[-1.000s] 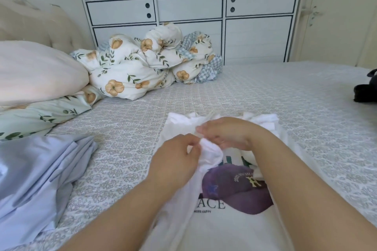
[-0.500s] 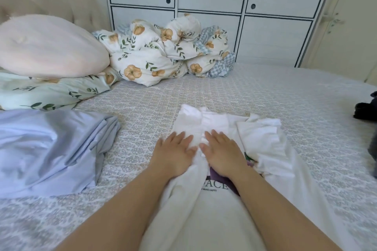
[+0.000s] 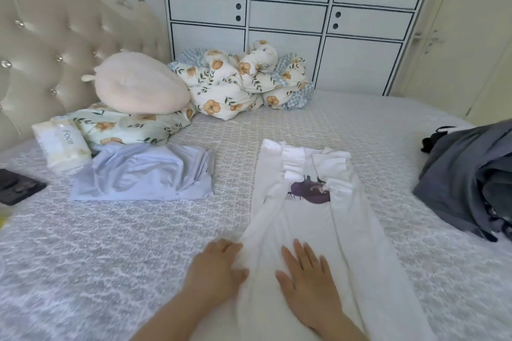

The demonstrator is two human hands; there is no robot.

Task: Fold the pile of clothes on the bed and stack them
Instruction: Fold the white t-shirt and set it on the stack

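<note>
- Head view: white T-shirt [image 3: 310,232] lies lengthwise mid-bed, both long sides folded in toward the centre, ruffled sleeves bunched at the far end, purple print w/ dark lettering showing between the folds
- Left hand [image 3: 214,267] rests at the shirt's near left edge, palm down, fingers loosely bent over the folded fabric edge; cannot tell if it really pinches the cloth, looks more like pressing
- Right hand [image 3: 309,277] flat on the shirt's middle panel, fingers straight & slightly spread, holding nothing, just pressing the fabric
- Both forearms come in from the bottom edge, hands near each other but apart
- Folded pale-blue garment [image 3: 144,171] lies on the bed [image 3: 110,243] left of the shirt, well apart from it
- Grey pile of clothes [image 3: 468,183] sits at the right edge of the bed, unfolded, w/ smth black just behind it
- Far side: floral duvet [image 3: 238,86] crumpled against the wardrobe [image 3: 291,14]; pink cushion [image 3: 141,88] on top of a floral pillow [image 3: 130,127] near the tufted headboard [image 3: 55,36]
- Wipes pack marked "Face" [image 3: 62,144] beside the pillow, touching the blue garment's far-left corner or nearly so
- Dark phone-like obj [image 3: 16,187] at the far left edge, partly cut off
</note>
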